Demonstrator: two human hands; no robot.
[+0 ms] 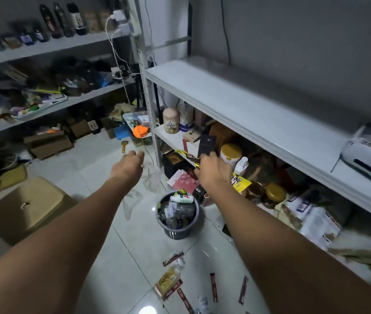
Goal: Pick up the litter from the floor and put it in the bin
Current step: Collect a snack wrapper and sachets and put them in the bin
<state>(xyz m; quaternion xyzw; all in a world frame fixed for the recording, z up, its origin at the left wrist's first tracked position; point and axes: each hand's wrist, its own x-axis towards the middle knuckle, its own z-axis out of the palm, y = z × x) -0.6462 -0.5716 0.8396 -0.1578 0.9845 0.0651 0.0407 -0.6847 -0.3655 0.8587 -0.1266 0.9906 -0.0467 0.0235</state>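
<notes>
Grey bin sits nearly full. Left hand pinches clear plastic film and right hand grips yellow wrappers, both above it. Red sachets still litter the floor.

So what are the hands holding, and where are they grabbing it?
The left hand pinches a clear plastic bag by its top. The right hand grips yellow wrappers round their middle, ends sticking out both sides.

The bin stands on the floor beside the shelving, with wrappers scattered nearer the camera.
</notes>
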